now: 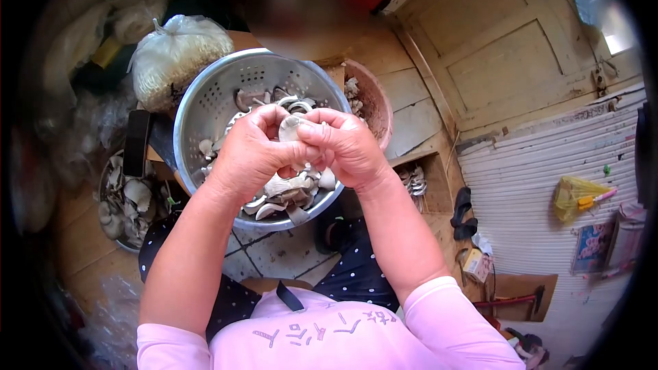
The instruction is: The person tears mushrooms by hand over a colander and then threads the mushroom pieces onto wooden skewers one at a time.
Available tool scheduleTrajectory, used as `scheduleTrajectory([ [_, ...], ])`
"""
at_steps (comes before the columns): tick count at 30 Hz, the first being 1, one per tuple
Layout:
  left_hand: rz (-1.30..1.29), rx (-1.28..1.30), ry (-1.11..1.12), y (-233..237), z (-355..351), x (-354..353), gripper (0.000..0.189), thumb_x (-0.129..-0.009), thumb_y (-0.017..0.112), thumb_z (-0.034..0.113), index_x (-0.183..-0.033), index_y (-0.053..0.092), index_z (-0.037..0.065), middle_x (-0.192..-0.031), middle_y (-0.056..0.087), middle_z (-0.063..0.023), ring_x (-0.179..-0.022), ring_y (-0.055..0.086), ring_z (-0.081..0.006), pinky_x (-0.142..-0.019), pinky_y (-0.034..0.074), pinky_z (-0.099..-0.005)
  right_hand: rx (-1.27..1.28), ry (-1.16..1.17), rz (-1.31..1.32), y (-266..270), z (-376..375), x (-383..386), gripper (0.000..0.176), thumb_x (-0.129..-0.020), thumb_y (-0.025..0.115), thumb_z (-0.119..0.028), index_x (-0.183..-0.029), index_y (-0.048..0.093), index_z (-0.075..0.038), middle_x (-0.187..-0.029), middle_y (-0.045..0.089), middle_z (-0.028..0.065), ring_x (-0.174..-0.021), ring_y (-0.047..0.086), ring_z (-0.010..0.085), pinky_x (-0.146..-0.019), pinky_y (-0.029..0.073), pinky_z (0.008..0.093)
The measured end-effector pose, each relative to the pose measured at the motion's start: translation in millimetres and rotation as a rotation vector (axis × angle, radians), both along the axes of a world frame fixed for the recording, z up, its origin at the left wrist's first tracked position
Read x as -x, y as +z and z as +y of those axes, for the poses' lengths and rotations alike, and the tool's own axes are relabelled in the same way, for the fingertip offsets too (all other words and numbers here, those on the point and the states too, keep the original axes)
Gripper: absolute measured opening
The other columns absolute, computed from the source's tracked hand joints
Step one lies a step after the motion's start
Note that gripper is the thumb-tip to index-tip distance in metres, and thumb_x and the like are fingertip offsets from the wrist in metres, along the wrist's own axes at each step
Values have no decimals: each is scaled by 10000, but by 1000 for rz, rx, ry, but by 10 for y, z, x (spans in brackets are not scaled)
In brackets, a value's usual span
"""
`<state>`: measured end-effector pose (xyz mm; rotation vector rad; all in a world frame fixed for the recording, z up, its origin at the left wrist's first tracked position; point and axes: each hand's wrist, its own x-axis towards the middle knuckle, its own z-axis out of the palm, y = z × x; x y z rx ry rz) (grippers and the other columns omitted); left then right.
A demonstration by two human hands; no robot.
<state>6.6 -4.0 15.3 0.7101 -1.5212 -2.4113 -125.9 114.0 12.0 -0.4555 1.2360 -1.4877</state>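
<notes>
Over a metal colander (pixel 205 85), both hands meet around a pale grey mushroom piece (pixel 289 129). The fingers and thumb of my left hand (pixel 257 151) are closed on its left side. My right hand (pixel 346 147) pinches it from the right, the thumb lying across its face. The lower part of the piece is hidden behind the fingers. Below the hands, torn mushroom pieces (pixel 281 188) with white and grey surfaces lie in the colander.
Left of the colander stand a tied clear bag (pixel 179 55) and a bowl of mushrooms (pixel 137 195). A pink basin (pixel 373 99) is behind it on the right. Black sandals (pixel 463 214) and a yellow bag (pixel 570 199) are farther right.
</notes>
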Motion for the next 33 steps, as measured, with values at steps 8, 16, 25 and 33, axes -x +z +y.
scheduleTrajectory([
  [8, 103, -256, -38, -152, -59, 13, 232, -782, 738, 79, -960, 604, 17, -810, 632, -65, -597, 593, -126, -563, 509, -241, -17, -69, 92, -11, -6, 1, 193, -870, 669, -217, -931, 658, -34, -753, 632, 6, -596, 536, 51, -496, 398, 179],
  [16, 298, -437, 212, -276, -206, 29, 137, -887, 605, 101, -993, 563, 25, -792, 640, -50, -599, 610, -107, -578, 552, -272, 115, -283, -97, -88, 31, 178, 128, -882, 652, -178, -917, 637, -55, -786, 643, 7, -630, 582, 68, -514, 428, 184],
  [25, -145, 224, -150, -155, -11, 22, 403, -782, 707, 125, -1134, 594, -36, -976, 634, -87, -723, 591, -113, -636, 513, -250, -336, -11, 638, -181, 90, 279, 269, -793, 738, -220, -949, 663, -14, -815, 654, 27, -720, 587, 75, -620, 478, 232],
  [33, -65, 194, 227, -71, -256, -38, 255, -814, 675, 129, -1035, 628, 11, -898, 636, -47, -762, 582, -103, -667, 496, -247, -397, 90, 1172, -297, -76, 167, 306, -767, 708, -225, -986, 677, -13, -940, 677, 135, -868, 655, 217, -781, 516, 326],
])
